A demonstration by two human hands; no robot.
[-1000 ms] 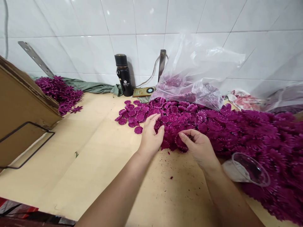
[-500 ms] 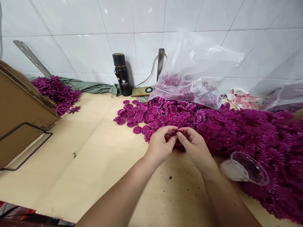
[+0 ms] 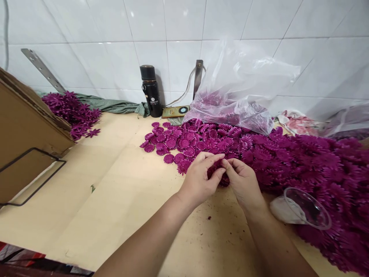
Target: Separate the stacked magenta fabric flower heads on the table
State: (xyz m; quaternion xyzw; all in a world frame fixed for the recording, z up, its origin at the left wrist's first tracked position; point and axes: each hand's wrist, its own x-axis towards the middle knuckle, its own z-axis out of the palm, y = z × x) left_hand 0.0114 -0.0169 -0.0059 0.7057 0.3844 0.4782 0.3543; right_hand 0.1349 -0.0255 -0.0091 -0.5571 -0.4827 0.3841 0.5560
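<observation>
A worker's two bare hands meet fingertip to fingertip over a pale tabletop (image 3: 95,215), at the near edge of a spreading heap of purple petal discs (image 3: 276,157). The right hand (image 3: 244,184) pinches a purple petal piece (image 3: 213,169) between thumb and forefinger; the left hand (image 3: 198,179) arches toward it, its thumb and forefinger parted around a glimpse of purple. The piece sits between the two hands, just right of the left palm and just left of the right knuckles, so neither hand is clearly nearer. Fingers cover most of it, so its tilt, and whether the left fingertips grip it too, cannot be told. Its neighbours are round, with no evident long axis. A clear plastic cup (image 3: 300,212) leans on its side beside the right forearm (something whitish shows within). Behind the heap rests a translucent plastic bag (image 3: 230,104); a black bottle (image 3: 153,96) stands upright near the tiled wall (image 3: 109,23).
</observation>
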